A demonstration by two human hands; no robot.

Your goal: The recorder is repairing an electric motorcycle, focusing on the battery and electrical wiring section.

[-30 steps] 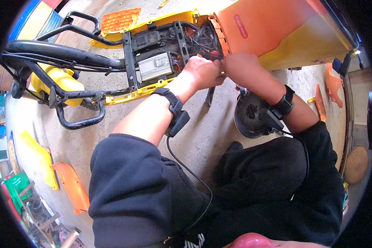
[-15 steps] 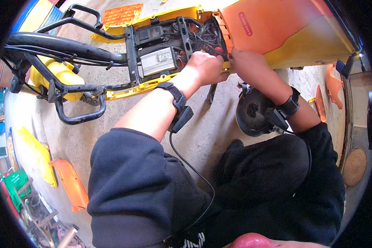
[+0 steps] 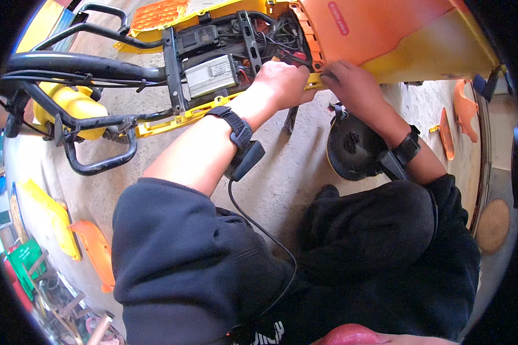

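Note:
My left hand (image 3: 282, 83) is closed at the yellow side rail (image 3: 213, 103) of a stripped scooter body, thumb side toward the wires. Its fingertips and anything in them are hidden. My right hand (image 3: 354, 86) is curled close beside it, fingertips together at the lower corner of a large orange-and-yellow panel (image 3: 380, 29). Whatever those fingers pinch is too small or covered to make out. Left of my hands, a silver finned box (image 3: 210, 77) and tangled black wires (image 3: 276, 40) sit within the black frame (image 3: 172, 69).
Below my right hand, a round black bowl (image 3: 357, 152) holds small dark pieces. Loose orange (image 3: 95, 253) and yellow panels (image 3: 52, 215) lie on the floor at left. More orange panels (image 3: 466, 109) are at the right. A black tubular bar (image 3: 103, 167) juts out at left.
The scooter body appears slightly higher and farther left in view. My right hand's fingers have shifted a little at the panel's corner; my left hand stays at the rail.

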